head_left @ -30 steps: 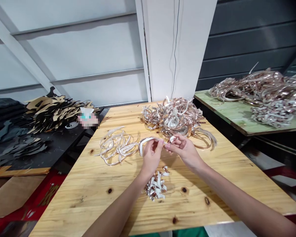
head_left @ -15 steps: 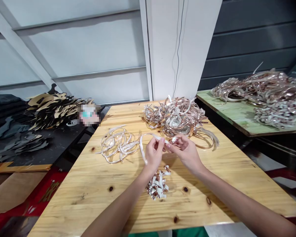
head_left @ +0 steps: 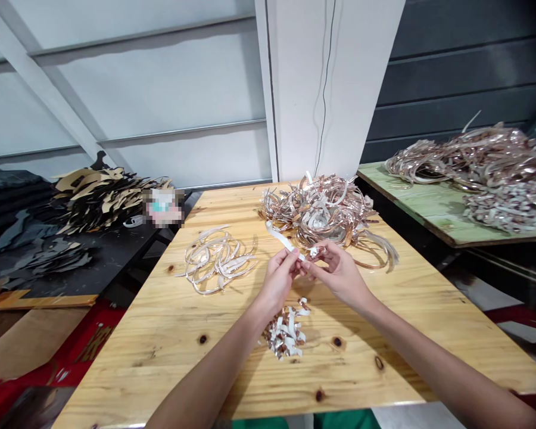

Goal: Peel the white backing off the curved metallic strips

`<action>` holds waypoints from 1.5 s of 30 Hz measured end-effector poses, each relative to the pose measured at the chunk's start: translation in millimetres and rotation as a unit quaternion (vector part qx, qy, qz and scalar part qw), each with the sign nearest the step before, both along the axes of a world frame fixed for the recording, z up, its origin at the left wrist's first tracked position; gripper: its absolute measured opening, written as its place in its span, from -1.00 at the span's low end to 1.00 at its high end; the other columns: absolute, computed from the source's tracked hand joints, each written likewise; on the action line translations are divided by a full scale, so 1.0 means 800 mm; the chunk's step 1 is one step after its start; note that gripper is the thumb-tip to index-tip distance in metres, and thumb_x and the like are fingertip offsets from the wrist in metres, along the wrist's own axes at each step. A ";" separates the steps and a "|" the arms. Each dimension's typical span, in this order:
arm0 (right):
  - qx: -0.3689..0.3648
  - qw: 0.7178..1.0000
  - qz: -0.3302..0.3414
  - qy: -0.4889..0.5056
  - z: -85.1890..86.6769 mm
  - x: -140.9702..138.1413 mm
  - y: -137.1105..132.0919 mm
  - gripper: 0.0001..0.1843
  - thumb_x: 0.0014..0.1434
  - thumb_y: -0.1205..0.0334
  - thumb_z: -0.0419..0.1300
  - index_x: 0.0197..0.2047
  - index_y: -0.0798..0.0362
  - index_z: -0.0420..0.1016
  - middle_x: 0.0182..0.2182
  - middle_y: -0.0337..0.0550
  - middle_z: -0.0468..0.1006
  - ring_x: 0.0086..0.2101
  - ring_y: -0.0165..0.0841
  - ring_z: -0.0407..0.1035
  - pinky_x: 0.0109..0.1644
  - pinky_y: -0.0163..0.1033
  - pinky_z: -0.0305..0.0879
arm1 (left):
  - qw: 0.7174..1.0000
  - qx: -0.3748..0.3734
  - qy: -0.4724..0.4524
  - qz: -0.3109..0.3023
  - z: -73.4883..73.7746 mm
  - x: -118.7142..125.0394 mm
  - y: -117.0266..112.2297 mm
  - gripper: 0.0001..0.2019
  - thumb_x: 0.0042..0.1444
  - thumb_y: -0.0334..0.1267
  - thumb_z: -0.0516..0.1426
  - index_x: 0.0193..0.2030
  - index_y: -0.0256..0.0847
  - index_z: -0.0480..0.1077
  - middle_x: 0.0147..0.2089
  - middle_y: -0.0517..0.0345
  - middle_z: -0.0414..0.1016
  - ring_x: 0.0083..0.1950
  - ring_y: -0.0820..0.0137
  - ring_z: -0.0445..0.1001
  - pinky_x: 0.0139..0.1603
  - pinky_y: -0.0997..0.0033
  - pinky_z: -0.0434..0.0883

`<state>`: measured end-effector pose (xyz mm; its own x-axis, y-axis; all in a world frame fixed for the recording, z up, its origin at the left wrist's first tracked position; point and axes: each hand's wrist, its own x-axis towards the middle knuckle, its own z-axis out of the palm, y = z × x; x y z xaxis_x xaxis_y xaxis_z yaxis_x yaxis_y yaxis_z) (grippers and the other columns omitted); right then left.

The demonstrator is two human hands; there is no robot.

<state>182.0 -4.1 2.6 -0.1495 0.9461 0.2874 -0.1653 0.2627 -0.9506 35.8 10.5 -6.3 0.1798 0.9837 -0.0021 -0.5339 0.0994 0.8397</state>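
Left hand (head_left: 279, 280) pinched a white strip (head_left: 280, 237); right hand (head_left: 338, 271) gripped shiny clippings (head_left: 313, 252). Tabletop (head_left: 161, 363) bore short scraps (head_left: 286, 335) near, tangled strips (head_left: 324, 208) far.

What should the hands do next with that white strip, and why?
Maybe the right hand could draw gently away from the left hand. The left one pinches the white strip, whose far end sticks out free. The right one holds shiny bits, its fingertips close by; whether it grips the strip too, I can't tell.
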 end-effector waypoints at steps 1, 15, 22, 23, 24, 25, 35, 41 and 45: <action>-0.004 1.000 0.006 -0.001 0.001 0.001 0.000 -0.66 0.09 0.07 0.47 -0.19 -0.04 0.44 -0.32 -0.18 0.56 -0.32 -0.27 0.47 -0.32 -0.20 0.51 | 1.000 -0.020 -0.019 -0.013 0.002 0.000 -0.001 -0.67 0.01 -0.11 0.41 -0.39 -0.26 0.39 -0.42 0.24 0.43 -0.39 0.50 0.38 -0.30 0.47 0.35; -0.048 0.993 0.097 0.036 0.017 0.007 -0.003 -0.57 0.01 0.06 0.52 -0.18 -0.05 0.42 -0.37 -0.29 0.54 -0.43 -0.33 0.48 -0.31 -0.19 0.46 | 0.971 -0.196 -0.022 -0.136 0.013 -0.009 -0.003 -0.81 0.09 -0.26 0.28 -0.45 -0.27 0.39 -0.53 0.20 0.38 -0.50 0.48 0.37 -0.39 0.46 0.33; -0.081 0.987 0.130 0.053 0.015 0.007 -0.003 -0.63 0.04 0.11 0.51 -0.22 -0.02 0.43 -0.37 -0.29 0.53 -0.45 -0.38 0.45 -0.41 -0.28 0.41 | 0.953 -0.239 -0.013 -0.186 0.013 -0.015 -0.002 -0.78 0.13 -0.33 0.17 -0.51 -0.23 0.28 -0.58 0.27 0.23 -0.57 0.53 0.29 -0.36 0.48 0.37; -0.086 0.986 0.134 0.056 0.014 0.008 -0.003 -0.64 0.03 0.12 0.50 -0.23 -0.01 0.42 -0.38 -0.29 0.52 -0.47 -0.40 0.43 -0.42 -0.29 0.39 | 0.953 -0.233 -0.011 -0.193 0.012 -0.015 -0.002 -0.78 0.11 -0.33 0.18 -0.52 -0.23 0.27 -0.58 0.28 0.22 -0.57 0.53 0.29 -0.36 0.48 0.37; -0.090 0.985 0.136 0.058 0.013 0.008 -0.003 -0.65 0.03 0.14 0.50 -0.24 -0.01 0.42 -0.39 -0.29 0.52 -0.49 -0.41 0.42 -0.43 -0.30 0.38 | 0.952 -0.228 -0.011 -0.202 0.011 -0.015 -0.002 -0.79 0.09 -0.33 0.18 -0.52 -0.23 0.27 -0.58 0.28 0.21 -0.57 0.53 0.30 -0.38 0.49 0.36; -0.094 0.984 0.137 0.062 0.013 0.008 -0.002 -0.66 0.03 0.16 0.50 -0.25 -0.01 0.42 -0.39 -0.30 0.53 -0.50 -0.43 0.40 -0.44 -0.31 0.37 | 0.952 -0.223 -0.011 -0.209 0.011 -0.015 -0.002 -0.79 0.08 -0.33 0.18 -0.52 -0.23 0.27 -0.57 0.29 0.20 -0.56 0.53 0.30 -0.39 0.49 0.34; -0.185 0.964 0.090 0.167 0.024 0.008 -0.004 -0.67 -0.10 0.34 0.47 -0.35 0.00 0.39 -0.46 -0.33 0.45 -0.51 -0.46 0.30 -0.46 -0.35 0.29 | 0.968 -0.002 0.235 -0.092 0.009 -0.014 -0.006 -0.56 0.16 0.09 0.20 -0.54 -0.17 0.25 -0.61 0.33 0.12 -0.57 0.50 0.16 -0.49 0.44 0.13; -0.220 0.951 0.067 0.205 0.024 0.012 -0.002 -0.66 -0.13 0.41 0.43 -0.31 -0.01 0.41 -0.47 -0.35 0.44 -0.50 -0.46 0.27 -0.47 -0.35 0.23 | 0.864 0.170 0.467 0.083 0.023 -0.025 -0.008 -0.35 0.21 0.26 0.11 -0.69 -0.16 0.06 -0.70 0.31 0.03 -0.62 0.52 0.06 -0.51 0.41 -0.01; -0.229 0.953 0.051 0.193 0.020 0.015 0.000 -0.71 -0.10 0.36 0.42 -0.36 -0.01 0.40 -0.47 -0.33 0.47 -0.50 -0.45 0.27 -0.46 -0.33 0.21 | 0.908 0.042 0.389 -0.149 0.024 -0.027 -0.008 -0.32 0.20 0.40 -0.03 -0.69 -0.12 0.11 -0.77 0.23 0.20 -0.75 0.50 0.16 -0.66 0.45 0.03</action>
<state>193.7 -3.9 18.4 -0.2141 0.9717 -0.1001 -0.5278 -0.2013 -0.8252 13.9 4.3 12.6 0.4149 0.8939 -0.1696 0.2649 0.0596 0.9624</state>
